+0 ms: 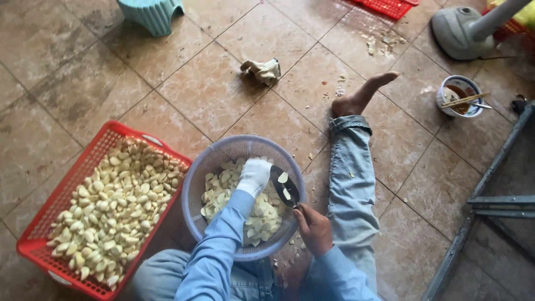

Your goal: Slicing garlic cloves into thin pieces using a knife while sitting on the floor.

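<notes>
My left hand (253, 175), in a white glove, reaches into a round lilac colander (195, 173) and rests on cut garlic pieces (262, 217) inside it. My right hand (313, 227), bare, grips the handle of a dark knife (283, 186) whose blade lies over the colander with two garlic slices stuck to it. The blade sits just right of the gloved hand. A red rectangular basket (89, 153) heaped with peeled garlic cloves (111, 206) stands to the left of the colander.
My jeans-clad leg (351, 184) stretches out to a bare foot (362, 95) on the tiled floor. A crumpled glove (262, 71) lies ahead. A bowl with chopsticks (460, 96), a fan base (457, 30), a teal stool (151, 12) and a metal frame (490, 200) surround me.
</notes>
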